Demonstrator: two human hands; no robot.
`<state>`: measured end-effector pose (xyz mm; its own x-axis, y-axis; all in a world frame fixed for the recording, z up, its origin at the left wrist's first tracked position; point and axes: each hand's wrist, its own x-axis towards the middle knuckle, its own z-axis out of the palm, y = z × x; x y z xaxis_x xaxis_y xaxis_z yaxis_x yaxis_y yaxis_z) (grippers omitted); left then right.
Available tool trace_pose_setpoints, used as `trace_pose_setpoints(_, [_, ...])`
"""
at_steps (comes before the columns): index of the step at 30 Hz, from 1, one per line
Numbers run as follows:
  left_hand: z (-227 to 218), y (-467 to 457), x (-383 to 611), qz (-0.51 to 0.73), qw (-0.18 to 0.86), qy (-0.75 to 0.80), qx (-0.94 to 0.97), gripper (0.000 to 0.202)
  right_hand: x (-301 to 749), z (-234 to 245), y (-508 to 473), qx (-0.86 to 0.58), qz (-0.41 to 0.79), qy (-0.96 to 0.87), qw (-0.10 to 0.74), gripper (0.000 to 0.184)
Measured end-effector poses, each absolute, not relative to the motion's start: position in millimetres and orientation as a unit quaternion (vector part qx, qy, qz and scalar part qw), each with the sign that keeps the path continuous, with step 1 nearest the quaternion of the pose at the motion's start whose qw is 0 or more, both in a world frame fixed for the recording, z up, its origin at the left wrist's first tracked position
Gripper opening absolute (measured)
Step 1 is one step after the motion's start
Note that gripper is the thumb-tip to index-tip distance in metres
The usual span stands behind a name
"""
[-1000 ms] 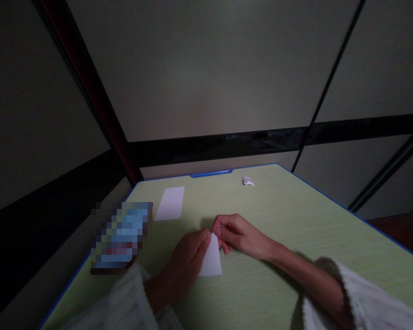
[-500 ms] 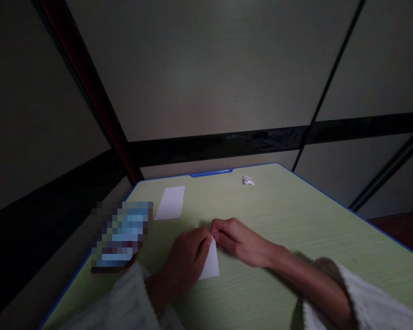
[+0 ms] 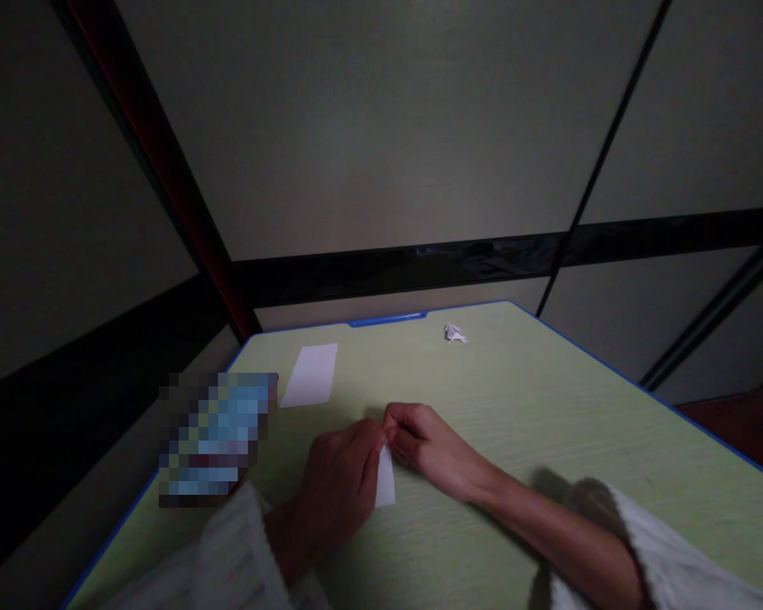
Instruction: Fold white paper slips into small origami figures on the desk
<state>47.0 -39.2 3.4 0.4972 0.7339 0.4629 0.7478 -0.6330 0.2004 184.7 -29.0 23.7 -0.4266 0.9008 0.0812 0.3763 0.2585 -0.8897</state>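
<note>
A small white paper (image 3: 385, 479) lies on the green table (image 3: 547, 407) between my hands. My left hand (image 3: 336, 491) covers its left part, fingers curled and pinching its top corner. My right hand (image 3: 420, 440) meets it from the right, fingertips pinched on the same top corner. Both sleeves are white and fuzzy. Most of the paper is hidden under my left hand.
A flat white paper sheet (image 3: 309, 375) lies toward the far left of the table. A small folded white paper shape (image 3: 454, 333) sits near the far edge. A blurred blue object (image 3: 213, 436) rests at the table's left edge. Dark-framed wall panels stand behind.
The visible part of the paper has grown narrower as my left hand moved over it. Both hands shifted slightly left and kept pinching the top corner.
</note>
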Motion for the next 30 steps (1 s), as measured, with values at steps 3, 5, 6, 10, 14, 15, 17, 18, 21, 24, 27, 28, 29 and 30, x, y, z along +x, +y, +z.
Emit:
trace_pose_setpoints(3, [4,-39,47,-0.261,0.039,-0.425,-0.866,0.019,183,21,-27,-0.440,0.451,-0.709,0.316,0.012])
trace_pose_setpoints(5, [4,-38,47,-0.260,0.057,-0.421,-0.867,0.018,183,19,-27,-0.441,0.466,-0.695,0.325,0.012])
trace_pose_setpoints(6, [4,-38,47,-0.258,0.066,-0.419,-0.868,0.018,182,18,-26,-0.440,0.474,-0.688,0.329,0.012])
trace_pose_setpoints(10, [5,-38,46,-0.239,0.107,-0.406,-0.875,0.016,181,13,-25,-0.432,0.515,-0.657,0.342,0.010])
trace_pose_setpoints(14, [6,-37,46,-0.224,0.139,-0.394,-0.881,0.017,179,11,-25,-0.427,0.554,-0.620,0.355,0.010])
trace_pose_setpoints(15, [6,-37,46,-0.223,0.146,-0.392,-0.881,0.017,179,10,-25,-0.426,0.562,-0.611,0.359,0.009])
trace_pose_setpoints(17, [7,-36,46,-0.220,0.161,-0.386,-0.881,0.018,177,10,-26,-0.423,0.577,-0.595,0.366,0.009])
trace_pose_setpoints(18, [7,-36,46,-0.219,0.167,-0.384,-0.881,0.019,177,9,-25,-0.421,0.584,-0.587,0.369,0.010])
trace_pose_setpoints(21, [6,-36,45,-0.229,0.146,-0.385,-0.882,0.020,176,9,-22,-0.405,0.618,-0.560,0.375,0.011])
trace_pose_setpoints(24, [8,-36,48,-0.271,0.018,-0.435,-0.858,0.022,179,11,-17,-0.353,0.666,-0.551,0.358,0.012])
trace_pose_setpoints(27, [13,-36,51,-0.317,-0.130,-0.491,-0.801,0.026,188,16,-12,-0.310,0.645,-0.619,0.323,0.009])
trace_pose_setpoints(28, [14,-37,52,-0.332,-0.165,-0.493,-0.787,0.026,191,18,-12,-0.305,0.622,-0.653,0.307,0.010])
trace_pose_setpoints(29, [16,-37,53,-0.344,-0.193,-0.493,-0.775,0.026,193,20,-13,-0.306,0.587,-0.688,0.298,0.009])
trace_pose_setpoints(30, [17,-37,53,-0.353,-0.216,-0.490,-0.767,0.026,195,21,-13,-0.310,0.552,-0.716,0.293,0.007])
